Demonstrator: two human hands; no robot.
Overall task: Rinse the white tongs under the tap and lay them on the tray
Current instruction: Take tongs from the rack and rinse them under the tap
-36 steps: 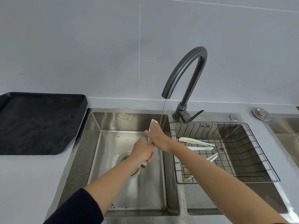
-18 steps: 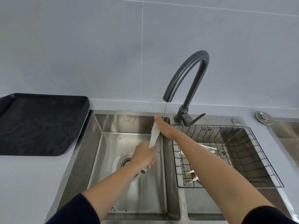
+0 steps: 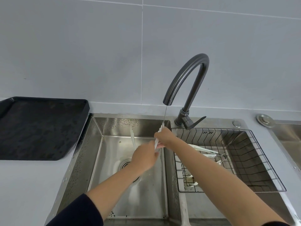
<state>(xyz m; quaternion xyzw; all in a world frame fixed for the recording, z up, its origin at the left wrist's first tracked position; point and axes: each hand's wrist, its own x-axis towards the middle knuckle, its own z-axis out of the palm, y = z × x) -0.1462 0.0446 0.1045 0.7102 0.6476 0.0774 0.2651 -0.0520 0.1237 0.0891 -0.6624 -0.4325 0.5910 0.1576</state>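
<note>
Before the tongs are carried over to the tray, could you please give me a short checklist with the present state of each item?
1. Water running from tap onto white tongs: ok.
2. Both hands on tongs, left hand, right hand: ok.
3. Tongs rinsed clean all over: cannot tell.
4. Black tray has free space: ok.
5. Tap turned off: not ok.

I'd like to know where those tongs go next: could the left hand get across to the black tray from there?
Probably yes. The black tray lies bare on the counter left of the sink, with nothing between it and the left hand, though that hand holds the white tongs.
</note>
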